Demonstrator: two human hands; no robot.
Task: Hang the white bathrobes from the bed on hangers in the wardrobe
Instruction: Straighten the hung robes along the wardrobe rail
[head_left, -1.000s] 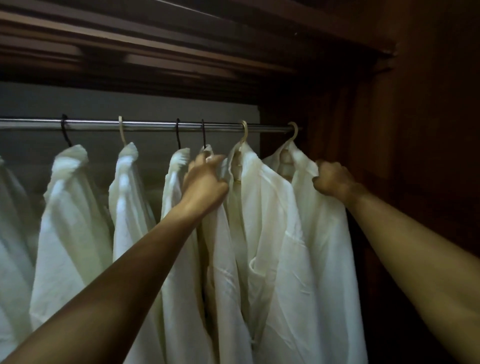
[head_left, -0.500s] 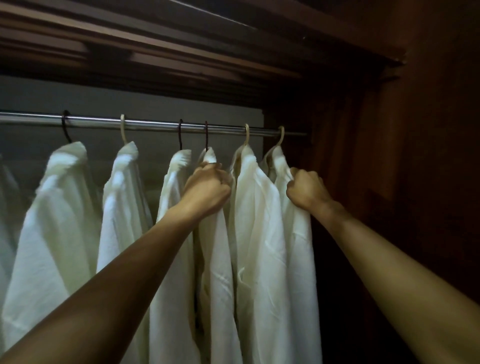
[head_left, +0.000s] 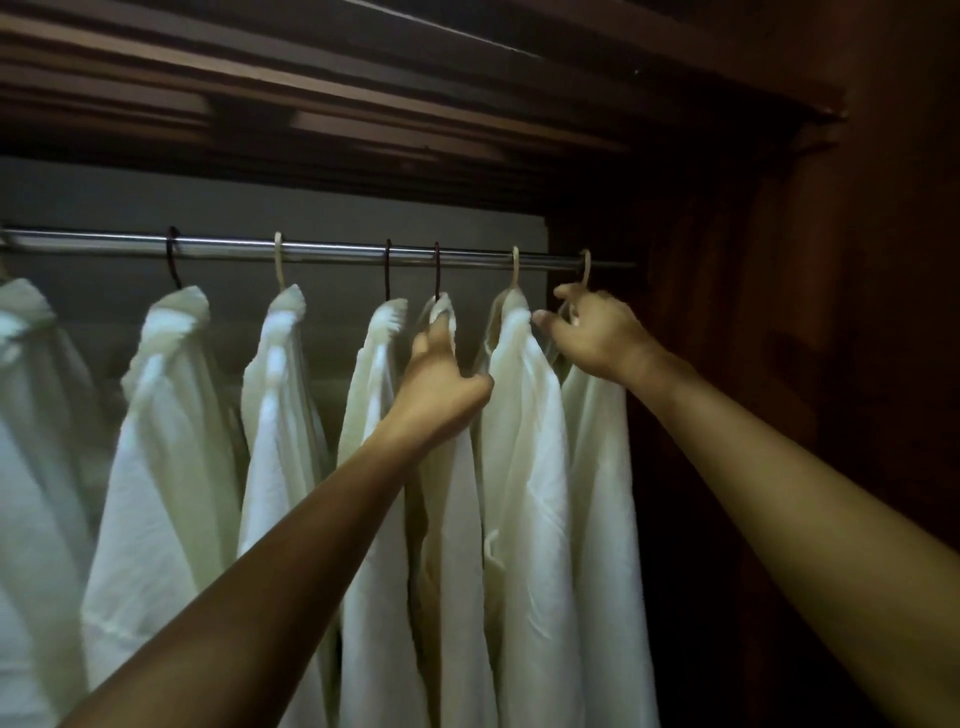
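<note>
While the left hand (head_left: 441, 384) pinched the collar of one bathrobe (head_left: 460, 519) in a narrow grip, the right hand (head_left: 597, 338) curled its grip round the neck of the end hanger (head_left: 585, 270). The white bathrobes (head_left: 171, 467) hung collar-up, long axis vertical, from the wardrobe (head_left: 831, 364) rail (head_left: 332, 253).

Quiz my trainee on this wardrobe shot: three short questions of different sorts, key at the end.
1. True or false: the left grip holds a robe hung on a dark hook.
2. The right grip holds a hanger. Which one? A leftmost; B middle; C rightmost.
3. How many hooks sit on the rail between those two?
Key: 1 true; 2 C; 3 one.
</note>
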